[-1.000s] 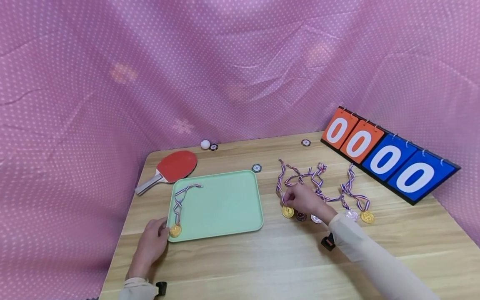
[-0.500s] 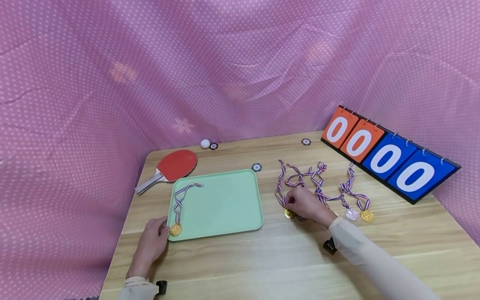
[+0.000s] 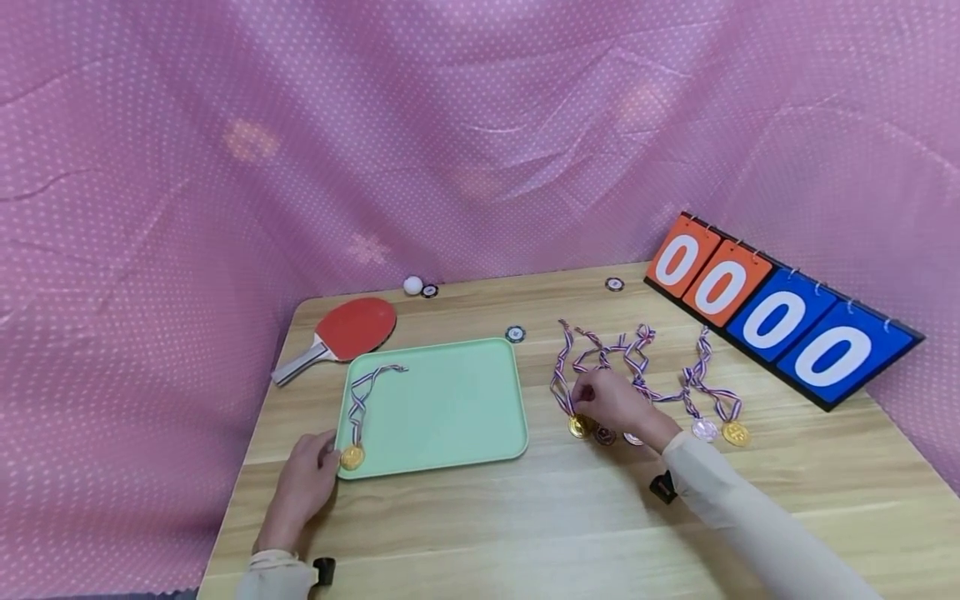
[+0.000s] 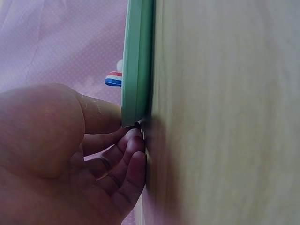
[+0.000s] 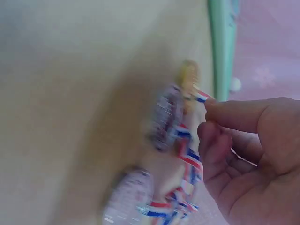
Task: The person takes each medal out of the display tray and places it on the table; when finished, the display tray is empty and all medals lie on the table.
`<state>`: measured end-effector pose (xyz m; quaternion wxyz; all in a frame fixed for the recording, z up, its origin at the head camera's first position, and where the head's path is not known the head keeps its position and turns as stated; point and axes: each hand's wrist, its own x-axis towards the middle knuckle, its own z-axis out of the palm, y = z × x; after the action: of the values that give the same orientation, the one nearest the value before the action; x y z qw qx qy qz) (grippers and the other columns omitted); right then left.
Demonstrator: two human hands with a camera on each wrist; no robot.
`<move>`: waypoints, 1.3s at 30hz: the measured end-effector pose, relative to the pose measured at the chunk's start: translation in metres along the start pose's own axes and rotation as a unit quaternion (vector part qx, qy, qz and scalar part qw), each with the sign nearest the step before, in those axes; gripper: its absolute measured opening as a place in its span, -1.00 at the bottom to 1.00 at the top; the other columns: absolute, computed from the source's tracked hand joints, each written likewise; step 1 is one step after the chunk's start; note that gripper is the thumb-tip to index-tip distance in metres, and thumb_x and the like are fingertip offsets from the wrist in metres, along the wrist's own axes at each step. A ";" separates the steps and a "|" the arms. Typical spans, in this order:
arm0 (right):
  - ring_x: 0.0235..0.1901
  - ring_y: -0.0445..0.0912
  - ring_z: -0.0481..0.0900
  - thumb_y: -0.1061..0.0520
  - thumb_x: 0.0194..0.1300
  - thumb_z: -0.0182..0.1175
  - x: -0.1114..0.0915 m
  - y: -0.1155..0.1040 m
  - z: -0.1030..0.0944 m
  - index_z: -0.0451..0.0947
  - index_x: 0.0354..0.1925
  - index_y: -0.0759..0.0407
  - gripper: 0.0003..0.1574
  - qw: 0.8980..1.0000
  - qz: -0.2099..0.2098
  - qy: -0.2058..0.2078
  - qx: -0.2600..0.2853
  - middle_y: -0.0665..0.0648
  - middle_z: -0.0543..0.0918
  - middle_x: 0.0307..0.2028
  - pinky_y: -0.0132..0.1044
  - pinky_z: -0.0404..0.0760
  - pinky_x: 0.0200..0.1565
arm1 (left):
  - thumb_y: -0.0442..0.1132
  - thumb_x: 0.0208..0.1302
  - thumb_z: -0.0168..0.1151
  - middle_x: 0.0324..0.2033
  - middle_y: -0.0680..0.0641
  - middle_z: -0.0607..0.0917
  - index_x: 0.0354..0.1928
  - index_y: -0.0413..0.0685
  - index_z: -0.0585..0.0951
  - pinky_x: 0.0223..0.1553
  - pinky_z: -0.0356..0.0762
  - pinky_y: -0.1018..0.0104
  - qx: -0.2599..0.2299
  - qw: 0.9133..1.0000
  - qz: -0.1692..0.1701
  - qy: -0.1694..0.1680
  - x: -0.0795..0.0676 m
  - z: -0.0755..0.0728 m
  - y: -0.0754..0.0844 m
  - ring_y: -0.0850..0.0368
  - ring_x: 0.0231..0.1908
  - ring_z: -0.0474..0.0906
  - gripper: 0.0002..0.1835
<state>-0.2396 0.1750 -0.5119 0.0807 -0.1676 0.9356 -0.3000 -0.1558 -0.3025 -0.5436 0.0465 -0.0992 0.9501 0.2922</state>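
My left hand holds the near left corner of the mint-green tray; in the left wrist view the thumb presses on its rim and the other fingers curl below. Inside the tray, beside that hand, lies a gold medal on a striped ribbon. Over the medals at right, my right hand pinches the red, white and blue ribbon of another gold medal between thumb and index finger. A dark bronze medal and a silver medal, partly covered by the hand, lie close by.
Farther right lie a silver medal and a gold medal, their ribbons tangled together. A scoreboard stands behind. A red table tennis paddle, a white ball and a few round chips sit toward the back.
My right hand has shifted slightly right, and the ribbon under it has spread into a wider loop. The gold medal beneath it has moved a little. My left hand stays at the tray corner.
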 end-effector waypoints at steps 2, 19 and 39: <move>-0.46 -0.18 0.54 0.16 0.22 0.29 0.004 -0.004 -0.005 0.64 -0.31 0.12 -0.95 0.999 0.016 0.039 0.014 0.02 0.67 -0.43 -0.33 0.55 -0.38 | -0.22 0.46 -0.07 0.05 -0.18 0.48 0.39 -0.16 0.34 0.07 0.45 -0.01 -0.003 1.000 -0.001 -0.002 0.000 0.000 0.000 -0.03 0.00 0.43 -0.51; -0.47 -0.14 0.62 0.07 0.28 0.27 0.053 -0.158 0.105 0.68 -0.05 0.15 -0.70 0.971 -0.034 -0.069 0.226 0.13 0.76 -0.41 -0.39 0.52 -0.41 | -0.17 0.45 -0.02 0.03 -0.14 0.51 0.37 -0.07 0.39 0.08 0.47 0.01 -0.016 1.000 -0.008 0.003 0.001 -0.004 -0.010 -0.02 0.02 0.47 -0.52; -0.15 -0.25 0.62 -0.01 0.17 0.35 0.104 -0.241 0.199 0.74 -0.10 0.04 -0.68 0.979 0.037 -0.080 0.185 -0.07 0.77 -0.17 -0.40 0.59 -0.10 | -0.24 0.38 0.08 -0.10 -0.11 0.56 0.29 -0.03 0.50 -0.03 0.47 0.16 -0.028 0.999 0.018 0.028 -0.001 0.000 -0.011 0.04 -0.11 0.50 -0.56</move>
<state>-0.2223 -0.1530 -0.5365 0.1956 -0.1381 0.8602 -0.4503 -0.1523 -0.3114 -0.5490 0.0122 -0.0917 0.9441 0.3166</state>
